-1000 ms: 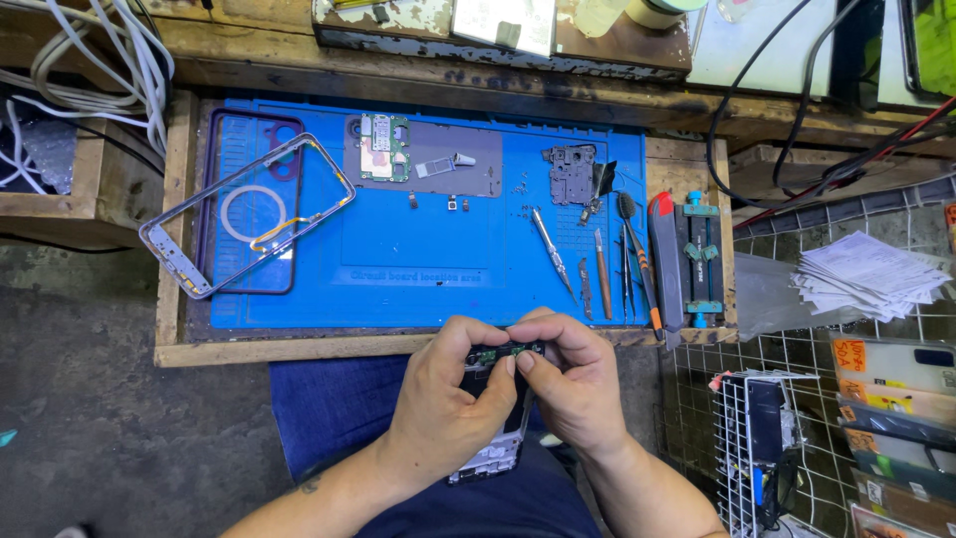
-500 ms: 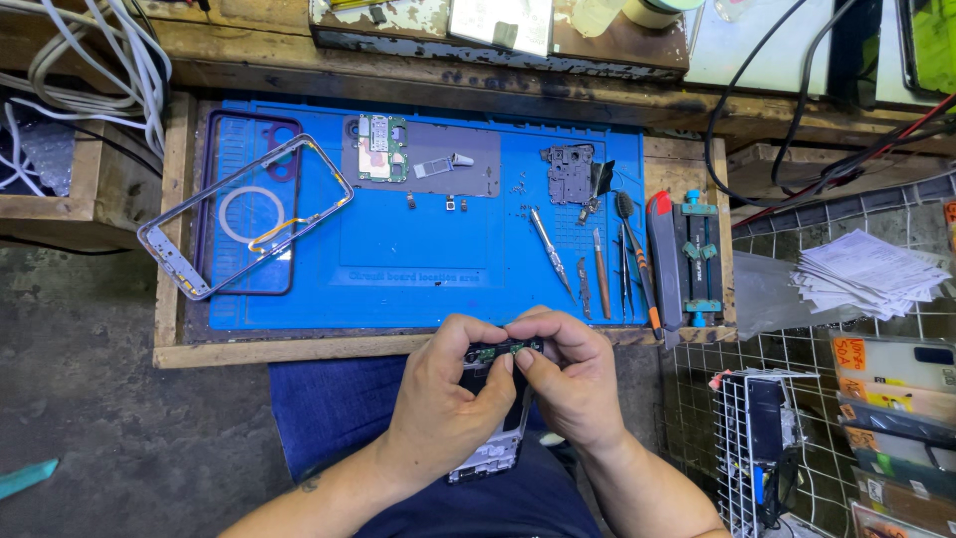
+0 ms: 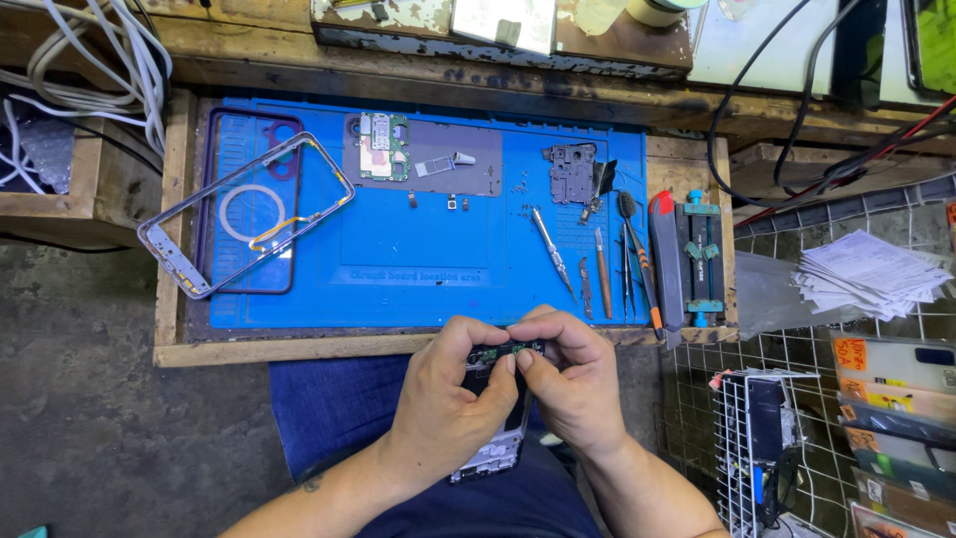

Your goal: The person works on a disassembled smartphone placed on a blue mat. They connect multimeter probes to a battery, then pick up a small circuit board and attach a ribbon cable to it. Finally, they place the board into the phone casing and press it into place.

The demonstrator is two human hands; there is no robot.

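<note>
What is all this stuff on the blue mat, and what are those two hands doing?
The picture comes from a camera worn on a person's head, looking down, so you see that person's own two hands. The left hand and right hand together hold an opened phone above the lap, fingertips pinching at its top end.

In front lies a blue work mat on a wooden bench. On it are a phone frame at the left, a green circuit board, a dark metal part, and a row of thin hand tools. Beside them is a small clamp holder. White cables hang at the top left, and a stack of papers sits at the right.
</note>
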